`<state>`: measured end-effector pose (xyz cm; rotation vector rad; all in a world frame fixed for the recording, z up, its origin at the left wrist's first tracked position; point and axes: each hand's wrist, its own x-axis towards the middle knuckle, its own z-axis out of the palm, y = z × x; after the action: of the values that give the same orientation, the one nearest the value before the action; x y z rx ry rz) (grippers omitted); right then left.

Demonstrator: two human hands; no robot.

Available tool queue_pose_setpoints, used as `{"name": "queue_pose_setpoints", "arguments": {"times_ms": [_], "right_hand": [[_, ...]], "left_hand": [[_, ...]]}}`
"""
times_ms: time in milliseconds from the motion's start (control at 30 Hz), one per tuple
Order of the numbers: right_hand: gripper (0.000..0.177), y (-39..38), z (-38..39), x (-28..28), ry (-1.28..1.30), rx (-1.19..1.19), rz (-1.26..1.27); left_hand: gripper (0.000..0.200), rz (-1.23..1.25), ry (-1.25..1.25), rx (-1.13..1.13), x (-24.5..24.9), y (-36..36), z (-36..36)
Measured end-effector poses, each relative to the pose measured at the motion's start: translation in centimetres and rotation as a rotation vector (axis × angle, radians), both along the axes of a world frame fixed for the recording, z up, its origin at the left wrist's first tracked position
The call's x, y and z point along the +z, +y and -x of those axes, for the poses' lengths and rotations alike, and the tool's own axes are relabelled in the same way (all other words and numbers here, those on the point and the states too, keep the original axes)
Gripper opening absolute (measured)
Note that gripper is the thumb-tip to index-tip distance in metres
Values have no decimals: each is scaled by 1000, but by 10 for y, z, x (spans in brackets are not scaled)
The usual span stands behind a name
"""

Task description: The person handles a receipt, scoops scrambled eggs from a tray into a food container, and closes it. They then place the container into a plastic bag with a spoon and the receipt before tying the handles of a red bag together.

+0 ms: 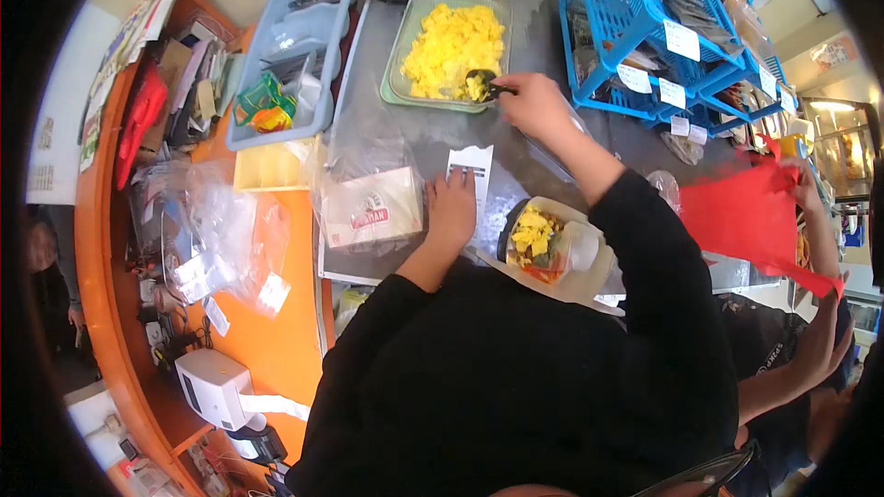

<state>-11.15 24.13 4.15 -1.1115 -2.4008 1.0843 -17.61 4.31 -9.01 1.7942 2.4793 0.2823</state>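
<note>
My right hand (537, 109) is closed round the handle of a black spoon (479, 83). The spoon's bowl carries some yellow scrambled egg (456, 41) and sits at the near right corner of a clear plastic tub (394, 74) that holds the egg. My left hand (451, 210) lies flat, fingers apart, over the lower part of a white paper slip (474, 158). Close to my body, between my arms, stands an open takeaway box (589, 283) with egg, vegetables and a small white-lidded cup (581, 247) inside; my right sleeve hides part of its surroundings.
A plastic-wrapped printed carton (373, 210) stands left of my left hand. Blue baskets (603, 46) with packets rise at the back right, and a grey-blue tray (241, 133) lies at the left. On the right, another person's hands hold a red bag (741, 216). A white printer (212, 387) sits lower left.
</note>
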Motion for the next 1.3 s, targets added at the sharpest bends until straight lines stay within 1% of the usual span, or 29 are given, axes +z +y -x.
{"name": "queue_pose_setpoints", "arguments": {"times_ms": [67, 100, 167, 200, 267, 300, 333, 400, 467, 500, 533, 600, 633, 667, 733, 767, 833, 867, 900, 933, 967, 1000, 1033, 1067, 1133, 1167, 1200, 1267, 1300], "right_hand": [[27, 16, 36, -21, -171, 89, -59], [25, 21, 56, -22, -297, 101, 18], [22, 26, 88, -22, -554, 123, 180], [22, 25, 93, -28, -516, 88, -17], [23, 20, 96, -41, -444, 21, -400], [23, 14, 83, -29, -355, 43, -464], [24, 5, 62, -5, -272, 71, -524], [23, -3, 11, 40, -75, 225, -412], [21, -15, -64, 68, 167, 437, -80], [15, -22, -101, 73, 208, 571, -7], [11, -30, -138, 75, 261, 704, 63], [37, -55, -205, 74, 82, 655, 331], [48, -68, -234, 72, -20, 627, 308], [59, -81, -258, 65, -122, 598, 284], [62, -107, -290, 42, -252, 469, 338], [56, -118, -304, 27, -179, 450, 294], [49, -124, -321, -7, -230, 287, 354], [46, -127, -326, -20, -253, 210, 382], [42, -134, -322, -30, -89, 14, 434], [42, -140, -312, -41, -47, -163, 246], [43, -144, -299, -52, -7, -339, 55], [43, -147, -286, -56, 30, -512, -138], [47, -148, -277, -51, -175, -494, -390], [48, -153, -272, -51, -361, -483, -389], [51, -160, -265, -58, -539, -386, -317], [56, -159, -268, -73, -537, -313, -234], [57, -157, -267, -77, -507, -330, -101], [59, -148, -264, -82, -439, -368, 158], [61, -140, -266, -82, -374, -316, 282]], "left_hand": [[44, -15, 58, 16, -1, -1, -2], [42, 8, 43, 31, 2, -1, -3], [43, -117, -17, 27, 10, -1, -4], [44, -175, -53, 24, 15, -1, -4], [46, -275, -470, -58, 45, -5, 1], [47, -320, -686, -96, 62, -10, 4], [49, -252, -779, -226, 77, -19, 8], [51, -109, -987, -488, 100, -41, 13], [56, -68, -921, -604, 107, -52, 4], [48, -80, -853, -631, 109, -55, -4], [43, -41, -859, -639, 100, -57, -10], [36, 26, -843, -655, 83, -60, -17], [23, -68, -804, -622, 87, -61, -23], [24, -55, -832, -631, 88, -60, -26], [25, -27, -891, -646, 88, -60, -30], [25, -29, -885, -630, 86, -61, -32], [25, -30, -867, -594, 78, -66, -37], [27, -129, -859, -411, 75, -66, -45], [30, -225, -842, -230, 72, -64, -57], [33, -323, -817, -51, 73, -60, -68], [39, -391, -515, 41, 78, -54, -75], [40, -309, -407, 44, 77, -53, -80], [41, -230, -300, 49, 72, -52, -86], [43, -156, -193, 56, 67, -51, -91], [45, -54, -288, 57, 51, -49, -104], [46, -32, -315, 48, 40, -49, -108], [47, -9, -341, 38, 38, -48, -112], [50, 123, -503, 94, 36, -40, -114], [51, 181, -589, 109, 42, -36, -111]]}}
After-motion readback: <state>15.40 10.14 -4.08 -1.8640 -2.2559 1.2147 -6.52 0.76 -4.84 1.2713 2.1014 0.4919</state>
